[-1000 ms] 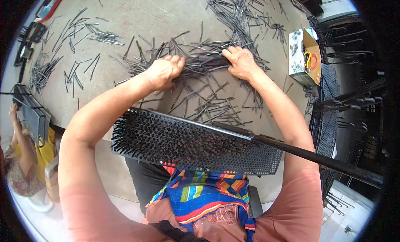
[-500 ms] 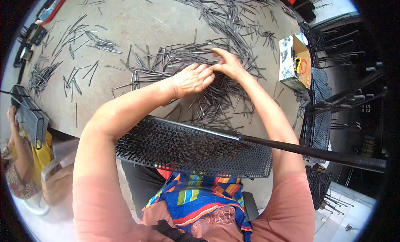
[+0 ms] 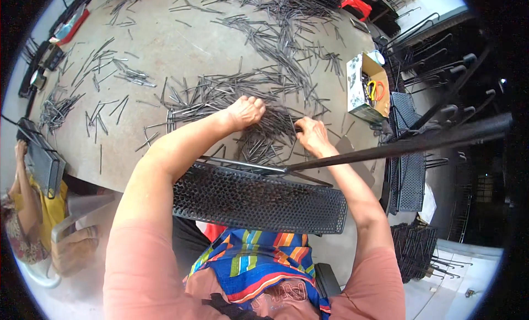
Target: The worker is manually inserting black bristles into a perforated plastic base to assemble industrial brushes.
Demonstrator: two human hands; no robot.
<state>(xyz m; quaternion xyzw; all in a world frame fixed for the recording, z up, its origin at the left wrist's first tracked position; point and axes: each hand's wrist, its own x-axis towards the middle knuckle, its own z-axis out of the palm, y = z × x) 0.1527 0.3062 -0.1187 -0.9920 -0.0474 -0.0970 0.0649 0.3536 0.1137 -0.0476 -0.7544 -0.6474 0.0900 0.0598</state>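
Over a heap of thin dark metal rods [image 3: 220,99] on the table, my left hand [image 3: 248,111] is closed, knuckles up, and its fingertips are hidden. To its right my right hand [image 3: 314,137] has its fingers pinched together, and dark rod ends poke out at the thumb side. Between my forearms lies a long black perforated plate [image 3: 308,207], with many short dark pins standing in its holes. A metal bar [image 3: 242,164] runs along its far edge and joins a thick black rod [image 3: 397,149] crossing above my right forearm.
A cardboard box [image 3: 361,97] with yellow- and orange-handled tools stands at the right table edge. More perforated plates [image 3: 410,176] and hooked black rods hang beyond it. At far left another person's hand [image 3: 20,149] touches a similar plate [image 3: 44,165]. Loose rods [image 3: 132,73] lie scattered leftward.
My hands were together over the heap and are now apart. The left moved slightly left and closed; the right came down nearer and its spread fingers closed. The view has shifted a little.
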